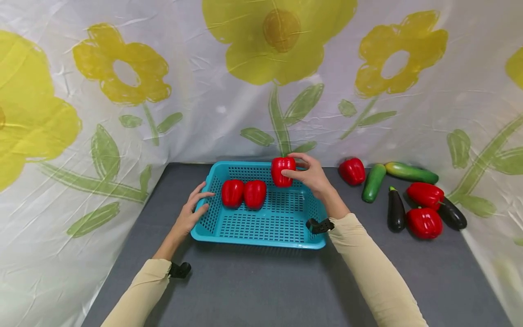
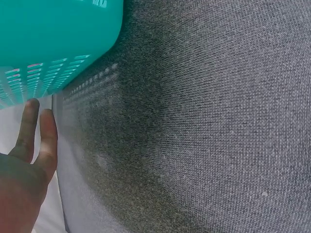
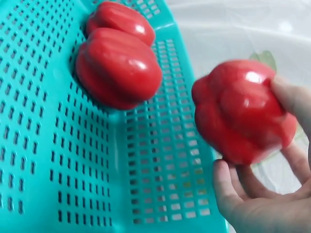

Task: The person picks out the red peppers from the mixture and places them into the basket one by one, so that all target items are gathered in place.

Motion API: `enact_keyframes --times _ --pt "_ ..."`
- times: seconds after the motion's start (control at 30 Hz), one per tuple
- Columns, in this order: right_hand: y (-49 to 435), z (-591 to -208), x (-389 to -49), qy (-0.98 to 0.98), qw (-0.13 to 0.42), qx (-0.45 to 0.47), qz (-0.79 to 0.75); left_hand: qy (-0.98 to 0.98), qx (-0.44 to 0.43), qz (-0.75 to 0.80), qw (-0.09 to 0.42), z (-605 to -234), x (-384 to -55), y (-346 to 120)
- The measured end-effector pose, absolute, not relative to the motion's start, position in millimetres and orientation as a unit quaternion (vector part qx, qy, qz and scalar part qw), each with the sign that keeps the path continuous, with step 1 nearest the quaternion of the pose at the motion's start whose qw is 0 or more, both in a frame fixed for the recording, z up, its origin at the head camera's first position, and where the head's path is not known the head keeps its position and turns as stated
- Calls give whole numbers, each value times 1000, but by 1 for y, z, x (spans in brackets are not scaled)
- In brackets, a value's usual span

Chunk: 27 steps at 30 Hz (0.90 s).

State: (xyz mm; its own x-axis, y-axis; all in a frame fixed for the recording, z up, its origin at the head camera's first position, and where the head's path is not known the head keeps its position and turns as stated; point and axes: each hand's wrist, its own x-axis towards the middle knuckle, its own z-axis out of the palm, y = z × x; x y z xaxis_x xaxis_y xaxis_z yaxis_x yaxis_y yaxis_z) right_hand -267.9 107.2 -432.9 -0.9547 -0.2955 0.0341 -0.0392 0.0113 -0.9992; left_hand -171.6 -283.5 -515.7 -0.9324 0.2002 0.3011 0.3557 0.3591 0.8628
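A red bell pepper (image 1: 282, 172) is gripped between the thumb and fingers of my right hand (image 1: 307, 175), over the far right part of a blue plastic basket (image 1: 261, 243). The right wrist view shows this bell pepper (image 3: 240, 111) close up beside the basket wall. Two more red bell peppers, one on the left (image 1: 232, 194) and one beside it (image 1: 255, 195), lie side by side inside the basket. My left hand (image 1: 190, 212) is at the basket's left side, its fingers extended at the rim. In the left wrist view, two fingers of that hand (image 2: 29, 170) reach up toward the perforated wall.
Right of the basket on the dark grey table (image 1: 261, 290) lie a red bell pepper (image 1: 352, 171), a cucumber (image 1: 373, 182), a green-yellow zucchini (image 1: 411, 173), an eggplant (image 1: 395, 210), two more bell peppers (image 1: 425, 223) and another eggplant (image 1: 451, 214). A flower-printed cloth (image 1: 196, 118) hangs behind.
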Motion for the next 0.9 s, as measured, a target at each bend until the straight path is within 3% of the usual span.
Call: enact_keyframes --times 0.2,0.53,0.9 --pt "95 -437 -266 705 99 -92 -697 -823 -167 -538 75 -514 -173 -283" --pt "89 -450 -268 694 176 -48 -696 -826 -159 -535 75 -514 -172 -281" --pt "85 -459 -268 688 191 -20 -700 -825 -164 -536 78 -514 -170 -282"
